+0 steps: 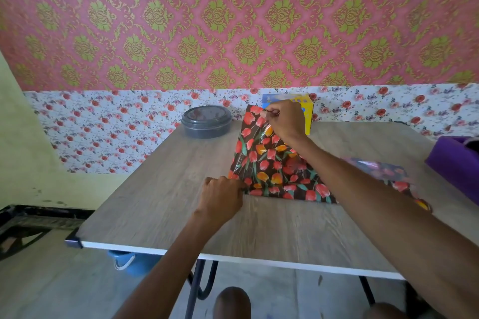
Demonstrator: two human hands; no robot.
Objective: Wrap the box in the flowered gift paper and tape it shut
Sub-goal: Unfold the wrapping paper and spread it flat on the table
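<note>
The flowered gift paper (267, 160), dark with red and orange tulips, lies on the wooden table (160, 204) with its far part lifted up. My right hand (283, 119) pinches the paper's raised far corner. My left hand (223, 198) grips the near left corner down at the table top. A yellow and blue box (308, 111) stands behind the paper against the wall, mostly hidden by my right hand and the sheet.
A round grey lidded container (206, 122) sits at the table's back left. A purple object (453, 163) lies at the right edge. A blue bucket (132, 263) stands on the floor under the table. My knees show below the near edge.
</note>
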